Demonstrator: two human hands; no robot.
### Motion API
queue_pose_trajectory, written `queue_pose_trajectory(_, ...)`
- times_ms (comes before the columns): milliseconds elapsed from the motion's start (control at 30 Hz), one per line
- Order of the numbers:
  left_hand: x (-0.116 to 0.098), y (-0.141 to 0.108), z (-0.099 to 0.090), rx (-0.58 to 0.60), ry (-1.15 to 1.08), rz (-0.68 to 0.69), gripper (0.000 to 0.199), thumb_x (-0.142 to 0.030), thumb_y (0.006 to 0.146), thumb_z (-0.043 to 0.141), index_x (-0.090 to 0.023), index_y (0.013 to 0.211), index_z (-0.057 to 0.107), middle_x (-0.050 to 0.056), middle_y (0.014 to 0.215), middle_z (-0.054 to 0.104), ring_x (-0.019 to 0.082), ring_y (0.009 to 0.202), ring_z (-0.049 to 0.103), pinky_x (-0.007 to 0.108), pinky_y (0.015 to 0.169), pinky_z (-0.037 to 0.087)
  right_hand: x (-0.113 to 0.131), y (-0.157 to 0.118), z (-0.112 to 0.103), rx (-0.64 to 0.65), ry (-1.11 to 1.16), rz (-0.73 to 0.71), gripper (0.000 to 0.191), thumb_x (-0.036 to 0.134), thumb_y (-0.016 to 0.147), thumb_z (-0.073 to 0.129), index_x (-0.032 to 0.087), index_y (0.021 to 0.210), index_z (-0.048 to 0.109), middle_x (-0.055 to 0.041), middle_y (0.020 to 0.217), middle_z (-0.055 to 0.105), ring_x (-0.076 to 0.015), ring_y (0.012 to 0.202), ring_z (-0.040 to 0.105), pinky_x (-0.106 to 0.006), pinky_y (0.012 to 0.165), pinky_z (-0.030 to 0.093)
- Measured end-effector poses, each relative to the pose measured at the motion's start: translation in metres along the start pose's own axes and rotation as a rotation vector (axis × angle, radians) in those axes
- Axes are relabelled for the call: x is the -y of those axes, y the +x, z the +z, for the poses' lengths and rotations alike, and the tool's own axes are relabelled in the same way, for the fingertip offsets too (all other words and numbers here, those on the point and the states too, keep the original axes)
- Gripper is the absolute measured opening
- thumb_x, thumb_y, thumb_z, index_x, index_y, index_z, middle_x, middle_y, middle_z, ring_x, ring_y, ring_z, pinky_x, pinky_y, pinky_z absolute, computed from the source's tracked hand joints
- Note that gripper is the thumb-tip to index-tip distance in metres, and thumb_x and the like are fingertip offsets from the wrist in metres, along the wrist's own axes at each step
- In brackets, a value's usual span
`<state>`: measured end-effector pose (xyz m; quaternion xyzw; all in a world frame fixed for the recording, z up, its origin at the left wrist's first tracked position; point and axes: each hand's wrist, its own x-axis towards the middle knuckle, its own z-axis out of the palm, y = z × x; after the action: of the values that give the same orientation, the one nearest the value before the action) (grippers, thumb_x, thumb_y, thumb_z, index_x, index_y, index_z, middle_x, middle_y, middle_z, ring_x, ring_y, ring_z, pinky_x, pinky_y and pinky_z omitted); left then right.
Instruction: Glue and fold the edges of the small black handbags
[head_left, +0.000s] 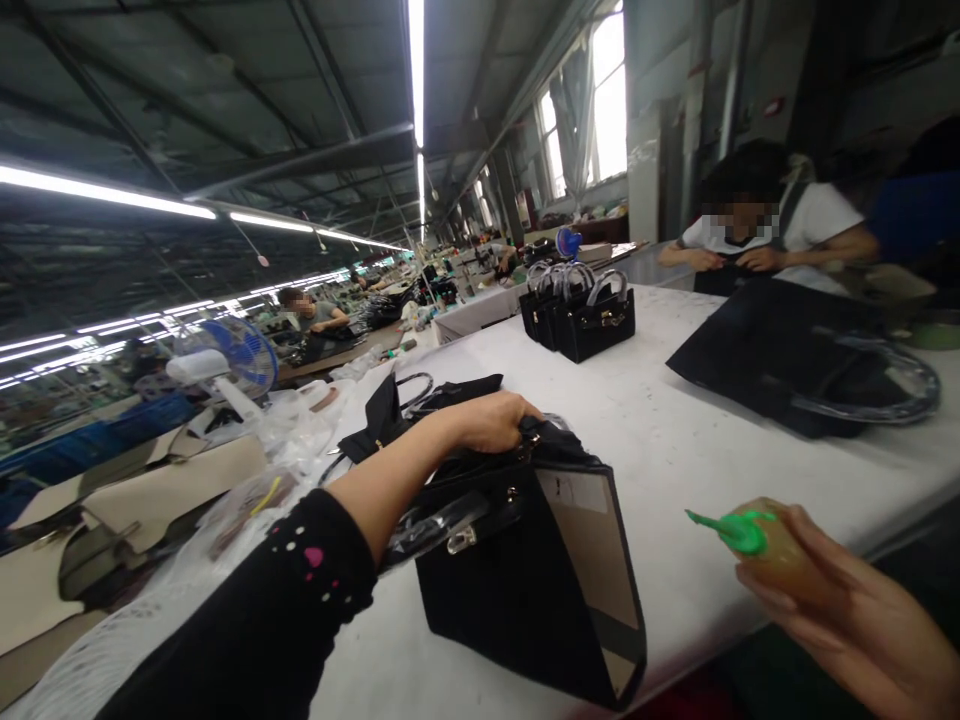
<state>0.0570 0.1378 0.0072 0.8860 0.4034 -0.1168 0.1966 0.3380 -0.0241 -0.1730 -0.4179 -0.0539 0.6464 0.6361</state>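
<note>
A black handbag [510, 570] stands at the near side of the white table, its side panel apart so that the beige lining shows. My left hand [491, 420] reaches over it and grips its far top edge, with the fingertips partly hidden. Metal clasps and a plastic-wrapped handle [442, 525] are on the front of this bag. To the right, above the table edge, my right hand [840, 590] is closed around a squeeze bottle [795, 560] of amber liquid with a green nozzle [739, 530] pointing left.
More black bag pieces [382, 415] lie behind the handbag. Several finished black handbags [581, 315] stand farther back. On the right lies a large black bag [780, 350], with a co-worker [810, 225] seated behind it. Plastic wrap, beige pieces [172, 480] and a blue fan [240, 355] are left.
</note>
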Motion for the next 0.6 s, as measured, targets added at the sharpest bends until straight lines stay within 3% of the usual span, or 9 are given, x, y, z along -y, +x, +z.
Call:
queue_pose_trajectory(100,-0.007,0.028,0.026,0.064,0.191,0.006,0.039,-0.011,0.069,0.054,-0.023,0.102,0.072,0.003,0.087,0.073,0.019,0.083,0.064,0.025,0.068,0.047,-0.004,0.001,-0.007,-0.160,-0.115,-0.021,0.032,0.024,0.066,0.075,0.032,0.097,0.070,0.0008,0.088,0.074,-0.0186,0.065,0.069,-0.021,0.045,0.058)
queue_pose_trajectory(233,-0.011,0.069,0.071,0.095,0.273,-0.042,0.040,-0.016,0.071,0.057,-0.021,0.107,0.071,0.012,0.104,0.072,0.028,0.093,0.066,0.034,0.073,0.051,-0.008,0.004,-0.020,-0.074,-0.381,-0.158,0.040,0.040,0.058,0.084,0.032,0.094,0.068,0.0026,0.090,0.070,-0.0167,0.073,0.064,-0.018,0.050,0.057)
queue_pose_trajectory(367,-0.004,0.093,0.109,0.135,0.229,-0.037,0.039,-0.020,0.073,0.056,-0.021,0.110,0.070,0.012,0.109,0.071,0.029,0.097,0.066,0.035,0.075,0.053,-0.009,0.016,-0.039,-0.050,-0.644,-0.338,0.042,0.049,0.059,0.082,0.028,0.091,0.065,-0.0002,0.088,0.066,-0.0186,0.075,0.061,-0.020,0.052,0.054)
queue_pose_trajectory(467,0.007,0.101,0.128,0.143,0.186,-0.051,0.033,-0.023,0.077,0.054,-0.020,0.106,0.070,0.011,0.109,0.072,0.027,0.096,0.067,0.033,0.077,0.054,-0.011,0.027,-0.051,-0.047,-0.887,-0.561,0.040,0.057,0.068,0.071,0.026,0.092,0.065,-0.0027,0.090,0.066,-0.0221,0.079,0.061,-0.026,0.060,0.053)
queue_pose_trajectory(600,0.021,0.107,0.138,0.137,0.122,-0.064,0.032,-0.023,0.078,0.051,-0.022,0.104,0.070,0.009,0.105,0.073,0.025,0.091,0.068,0.030,0.074,0.054,-0.013,0.034,-0.051,0.039,-1.112,-0.766,0.030,0.053,0.080,0.062,0.024,0.089,0.062,-0.0010,0.085,0.064,-0.0206,0.080,0.059,-0.028,0.070,0.048)
